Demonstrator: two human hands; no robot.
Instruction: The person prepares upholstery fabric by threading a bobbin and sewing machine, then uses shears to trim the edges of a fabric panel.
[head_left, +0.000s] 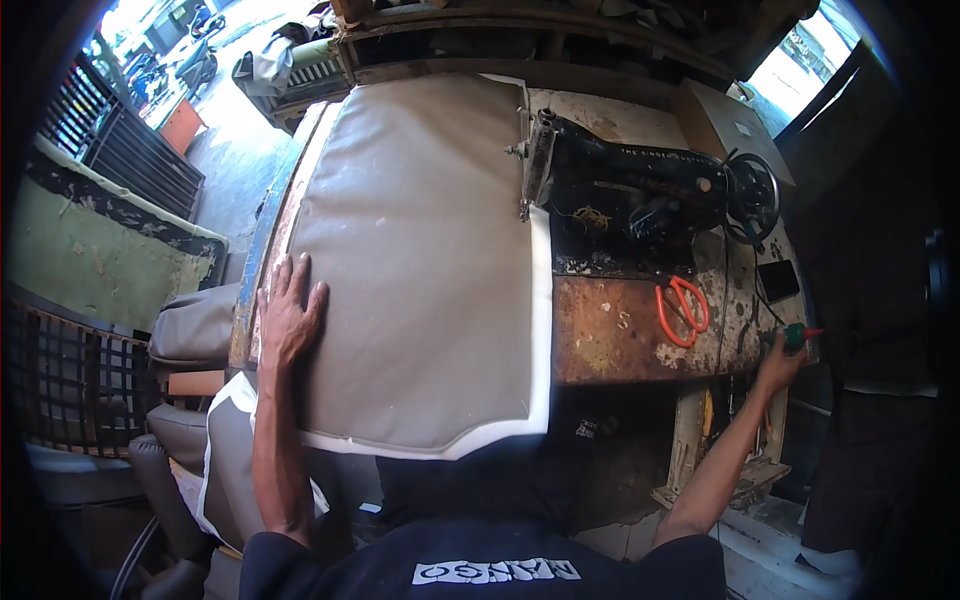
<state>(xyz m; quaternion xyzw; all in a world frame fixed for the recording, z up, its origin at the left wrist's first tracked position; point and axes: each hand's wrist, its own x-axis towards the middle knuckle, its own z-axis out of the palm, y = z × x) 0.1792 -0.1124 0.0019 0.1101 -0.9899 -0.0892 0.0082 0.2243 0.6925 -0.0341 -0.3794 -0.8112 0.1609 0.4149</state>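
A large brown-grey vinyl panel [420,270] with a white border lies across the table and hangs over its near edge. Flat on the panel's left edge rests my left hand [288,315], fingers stretched out and holding nothing. At the table's right end my right hand [776,366] is closed on a small green object with a red pointed tip [796,336]; its exact kind is too small to make out. A black sewing machine [640,185] stands right of the panel, its needle end beside the panel's right edge. Its handwheel [752,197] is above my right hand.
Orange-handled scissors [682,312] lie on the worn table [600,330] before the machine. A dark flat rectangular thing [777,281] sits near the right edge. Brown padded pieces [195,325] are stacked left of the table. A wooden shelf [560,45] runs behind it.
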